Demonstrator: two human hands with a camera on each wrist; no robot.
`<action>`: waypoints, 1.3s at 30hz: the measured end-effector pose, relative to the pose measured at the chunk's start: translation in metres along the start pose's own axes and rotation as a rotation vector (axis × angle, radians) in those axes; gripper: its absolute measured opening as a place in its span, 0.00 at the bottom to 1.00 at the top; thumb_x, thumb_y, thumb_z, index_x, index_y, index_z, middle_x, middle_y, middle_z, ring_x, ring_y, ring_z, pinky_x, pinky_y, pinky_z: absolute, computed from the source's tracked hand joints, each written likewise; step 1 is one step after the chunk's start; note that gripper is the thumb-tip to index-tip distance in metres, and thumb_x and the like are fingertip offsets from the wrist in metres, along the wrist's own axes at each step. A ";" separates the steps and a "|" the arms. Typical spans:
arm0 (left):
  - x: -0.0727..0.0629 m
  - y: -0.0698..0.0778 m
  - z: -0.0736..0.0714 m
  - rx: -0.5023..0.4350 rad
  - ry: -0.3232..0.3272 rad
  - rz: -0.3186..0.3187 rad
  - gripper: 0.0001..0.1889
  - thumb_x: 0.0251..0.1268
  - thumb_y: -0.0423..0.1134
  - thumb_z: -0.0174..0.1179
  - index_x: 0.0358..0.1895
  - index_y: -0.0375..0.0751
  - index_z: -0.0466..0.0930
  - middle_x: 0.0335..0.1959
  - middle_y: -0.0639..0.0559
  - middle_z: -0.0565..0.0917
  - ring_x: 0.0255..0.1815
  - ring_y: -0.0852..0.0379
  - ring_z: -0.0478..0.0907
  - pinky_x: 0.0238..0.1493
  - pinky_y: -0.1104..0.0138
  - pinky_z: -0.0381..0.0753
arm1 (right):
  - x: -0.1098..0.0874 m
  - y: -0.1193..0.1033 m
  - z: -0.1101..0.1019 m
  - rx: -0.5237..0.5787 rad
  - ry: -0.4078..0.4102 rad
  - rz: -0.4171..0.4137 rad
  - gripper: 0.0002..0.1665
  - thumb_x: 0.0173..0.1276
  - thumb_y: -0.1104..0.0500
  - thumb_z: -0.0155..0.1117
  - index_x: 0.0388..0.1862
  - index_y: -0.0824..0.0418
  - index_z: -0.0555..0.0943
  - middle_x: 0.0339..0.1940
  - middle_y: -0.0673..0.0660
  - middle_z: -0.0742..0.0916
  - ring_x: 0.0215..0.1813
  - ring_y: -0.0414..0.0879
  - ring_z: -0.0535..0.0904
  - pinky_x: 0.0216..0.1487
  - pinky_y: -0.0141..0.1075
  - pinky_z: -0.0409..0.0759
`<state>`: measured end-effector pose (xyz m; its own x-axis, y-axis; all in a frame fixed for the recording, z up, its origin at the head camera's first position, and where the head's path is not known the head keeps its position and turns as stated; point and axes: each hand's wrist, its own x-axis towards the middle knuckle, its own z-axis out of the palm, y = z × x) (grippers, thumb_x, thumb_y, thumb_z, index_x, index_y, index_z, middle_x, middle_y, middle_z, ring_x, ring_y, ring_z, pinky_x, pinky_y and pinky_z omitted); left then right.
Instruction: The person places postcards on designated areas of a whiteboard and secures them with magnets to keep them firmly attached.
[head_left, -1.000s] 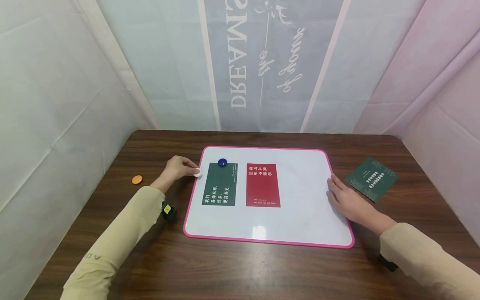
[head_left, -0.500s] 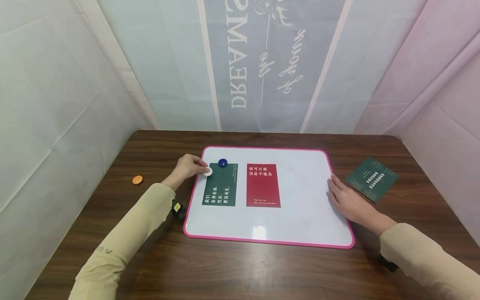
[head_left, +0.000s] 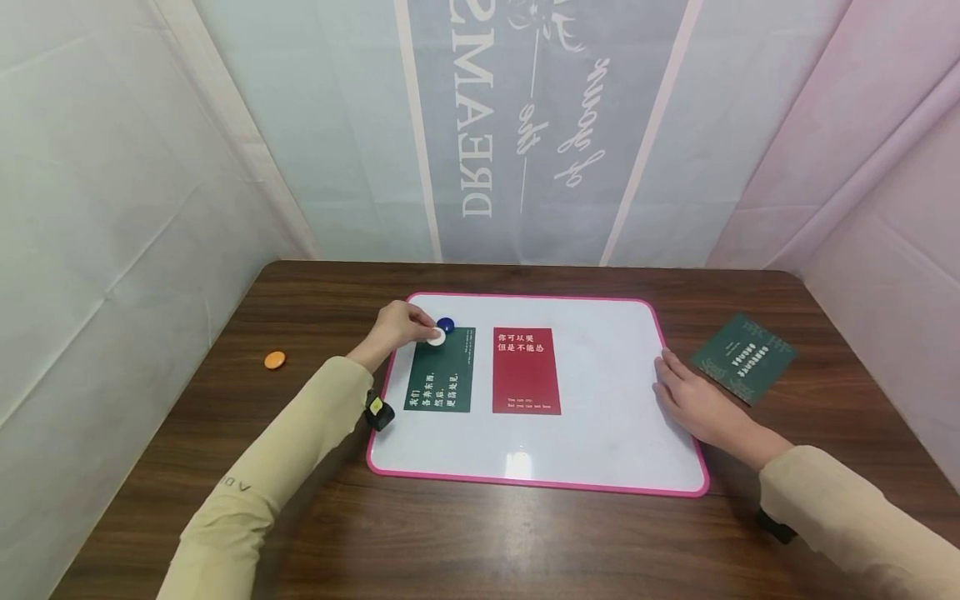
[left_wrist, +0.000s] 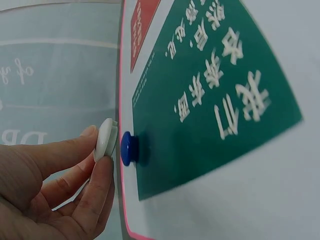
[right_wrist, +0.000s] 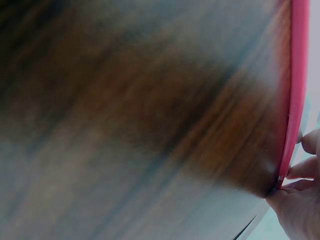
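Observation:
In the head view, a whiteboard [head_left: 600, 450] with a pink frame lies on the wooden table. My left hand [head_left: 397, 325] pinches a round white magnet [head_left: 437, 337] over the top of a green card [head_left: 438, 375] on the board. The left wrist view shows the white magnet [left_wrist: 105, 140] between thumb and fingers, beside a blue magnet [left_wrist: 129, 148] at the card's edge. My right hand [head_left: 697, 400] rests its extended fingers on the board's right edge. In the right wrist view, these fingers touch the pink frame [right_wrist: 296, 90].
A red card [head_left: 527, 371] lies mid-board, to the right of the green one. An orange magnet [head_left: 275, 360] sits on the table [head_left: 465, 550] at the left. Another green card [head_left: 744, 358] lies off the board on the right. Cloth walls [head_left: 360, 133] stand behind the table.
My left hand has carried the white magnet rightward from the board's left edge to the top of the green card, close to the blue magnet. My right hand stays in place.

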<state>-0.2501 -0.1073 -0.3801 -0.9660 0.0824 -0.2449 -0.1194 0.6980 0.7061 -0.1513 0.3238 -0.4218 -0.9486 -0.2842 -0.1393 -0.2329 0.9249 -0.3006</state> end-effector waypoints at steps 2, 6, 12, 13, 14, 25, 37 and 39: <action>0.001 0.002 0.003 -0.001 0.002 0.005 0.12 0.54 0.40 0.66 0.39 0.36 0.82 0.37 0.43 0.82 0.38 0.50 0.76 0.47 0.60 0.76 | 0.000 0.000 0.000 0.000 0.001 -0.001 0.38 0.71 0.50 0.47 0.68 0.74 0.53 0.69 0.74 0.55 0.66 0.69 0.53 0.59 0.59 0.59; 0.004 0.005 0.008 -0.002 -0.002 0.012 0.12 0.54 0.40 0.66 0.39 0.37 0.82 0.38 0.44 0.82 0.38 0.51 0.75 0.46 0.61 0.76 | -0.001 0.000 0.001 0.003 -0.001 0.006 0.39 0.71 0.48 0.47 0.68 0.73 0.52 0.69 0.73 0.54 0.67 0.68 0.53 0.60 0.58 0.58; 0.008 0.010 0.016 -0.012 0.003 0.008 0.11 0.53 0.40 0.66 0.38 0.38 0.83 0.37 0.45 0.82 0.36 0.51 0.75 0.44 0.61 0.76 | -0.001 0.000 0.001 0.003 -0.003 0.012 0.39 0.71 0.49 0.47 0.68 0.73 0.52 0.69 0.73 0.54 0.67 0.69 0.52 0.60 0.59 0.58; 0.009 0.011 0.017 -0.014 0.005 0.009 0.11 0.53 0.40 0.66 0.38 0.38 0.83 0.36 0.45 0.82 0.36 0.51 0.75 0.44 0.61 0.76 | -0.001 0.000 0.001 0.002 -0.002 0.011 0.38 0.70 0.49 0.48 0.68 0.74 0.52 0.69 0.73 0.54 0.67 0.69 0.53 0.59 0.59 0.58; 0.009 0.012 0.019 -0.016 0.007 0.011 0.11 0.53 0.40 0.66 0.37 0.38 0.83 0.36 0.45 0.83 0.35 0.52 0.76 0.44 0.61 0.76 | 0.000 0.000 0.001 0.000 -0.001 0.010 0.38 0.70 0.50 0.48 0.68 0.74 0.52 0.69 0.74 0.54 0.67 0.69 0.53 0.59 0.59 0.58; 0.013 0.024 0.031 0.004 0.015 0.050 0.11 0.52 0.41 0.67 0.37 0.39 0.84 0.33 0.46 0.83 0.33 0.53 0.78 0.40 0.63 0.78 | 0.001 -0.001 0.001 -0.005 0.000 0.004 0.37 0.70 0.51 0.48 0.68 0.74 0.53 0.69 0.74 0.54 0.66 0.69 0.53 0.59 0.59 0.58; 0.023 0.029 0.042 -0.033 0.006 0.066 0.10 0.53 0.39 0.66 0.37 0.38 0.83 0.34 0.46 0.82 0.34 0.54 0.80 0.42 0.63 0.78 | 0.000 -0.001 0.000 -0.004 0.001 0.002 0.37 0.70 0.52 0.48 0.68 0.74 0.52 0.69 0.74 0.54 0.67 0.69 0.52 0.59 0.58 0.58; 0.025 0.030 0.045 -0.028 0.013 0.062 0.10 0.53 0.40 0.66 0.37 0.39 0.83 0.34 0.47 0.82 0.34 0.54 0.79 0.42 0.64 0.78 | 0.000 -0.001 0.000 -0.005 0.004 -0.002 0.37 0.70 0.52 0.48 0.68 0.74 0.53 0.69 0.74 0.54 0.67 0.69 0.53 0.59 0.58 0.59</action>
<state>-0.2676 -0.0523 -0.3944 -0.9748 0.1153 -0.1912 -0.0654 0.6714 0.7382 -0.1514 0.3229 -0.4221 -0.9491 -0.2846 -0.1349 -0.2354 0.9257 -0.2962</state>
